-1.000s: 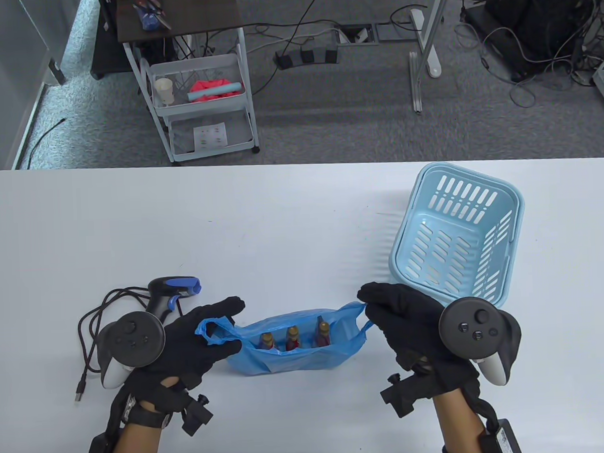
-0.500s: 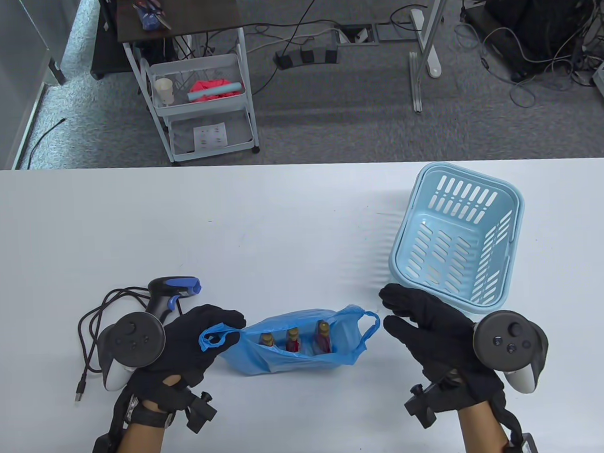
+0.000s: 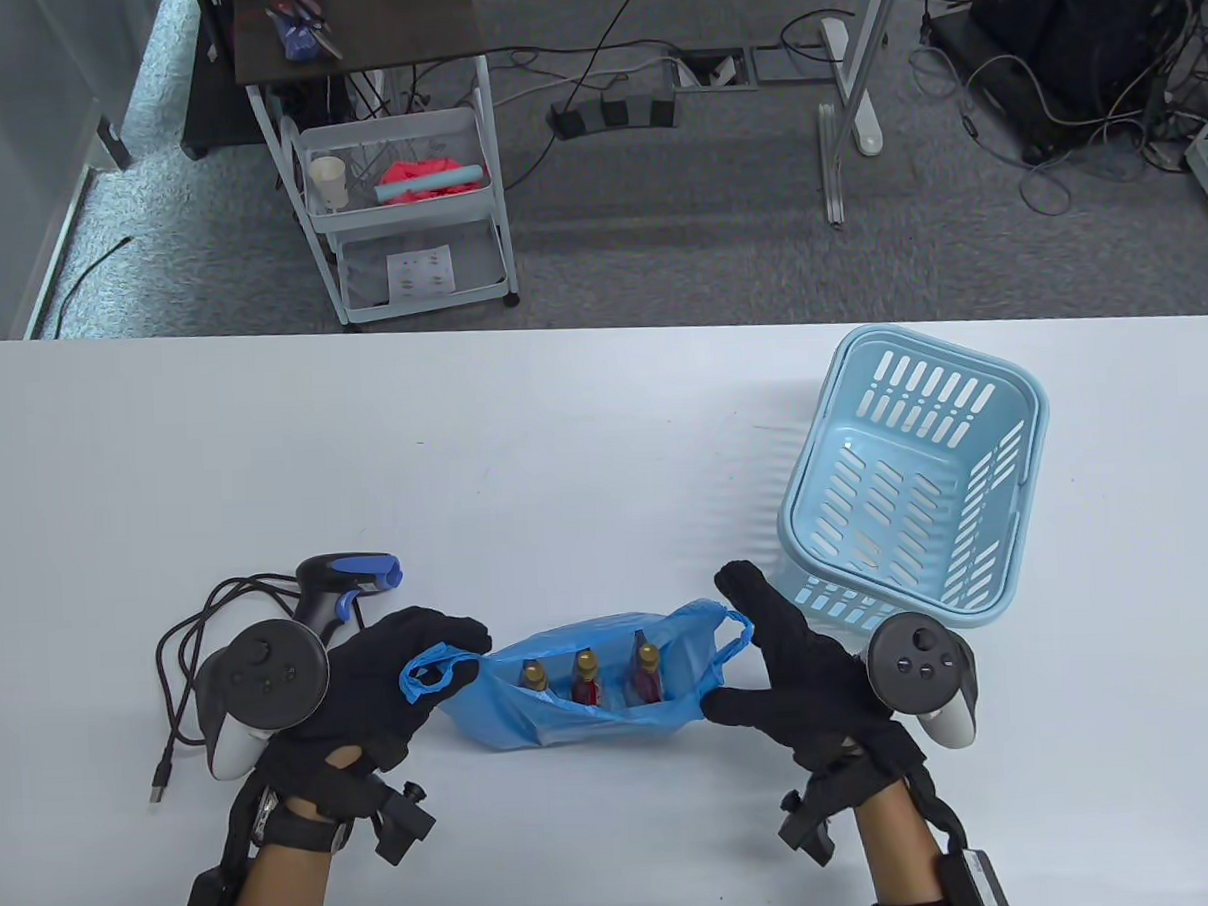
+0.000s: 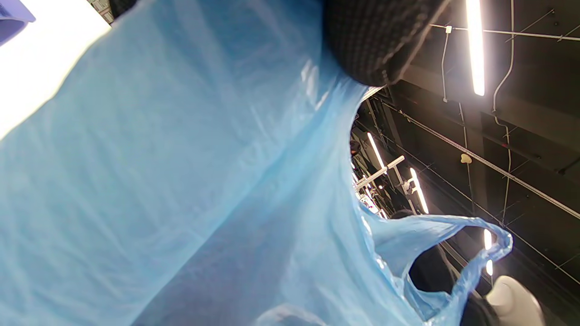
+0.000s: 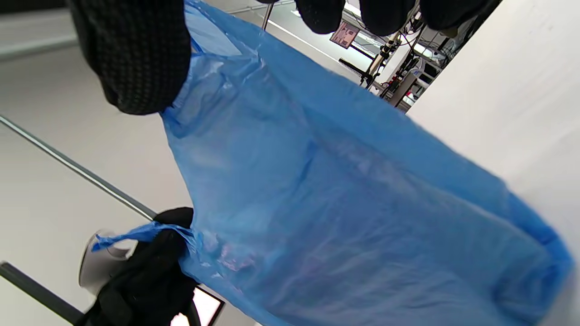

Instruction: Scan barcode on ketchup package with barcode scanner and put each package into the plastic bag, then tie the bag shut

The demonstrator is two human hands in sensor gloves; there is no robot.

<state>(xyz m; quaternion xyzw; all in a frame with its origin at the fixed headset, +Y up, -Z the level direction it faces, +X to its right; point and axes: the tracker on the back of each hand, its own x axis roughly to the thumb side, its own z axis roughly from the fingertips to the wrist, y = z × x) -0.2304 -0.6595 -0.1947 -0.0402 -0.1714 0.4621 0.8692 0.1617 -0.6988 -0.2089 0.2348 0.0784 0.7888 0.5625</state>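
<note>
The blue plastic bag (image 3: 576, 719) stands open on the white table (image 3: 564, 455), with three ketchup bottles (image 3: 585, 676) upright inside. My left hand (image 3: 453, 670) grips the bag's left handle (image 3: 423, 673); in the left wrist view the bag (image 4: 181, 181) fills the frame under a fingertip (image 4: 376, 40). My right hand (image 3: 743, 657) is open with its fingers spread around the right handle (image 3: 737, 635). Its thumb (image 5: 136, 59) touches the bag (image 5: 340, 203). The black and blue barcode scanner (image 3: 341, 583) lies beyond my left hand.
A light blue slotted basket (image 3: 1025, 475) sits at the right, just beyond my right hand. The scanner's black cable (image 3: 179, 682) coils at the left, near the front edge. A wire cart (image 3: 403, 212) stands on the floor past the table.
My right hand let go of the right handle, drew off to the right, then came back open beside it. My left hand's fingers curled onto the left handle.
</note>
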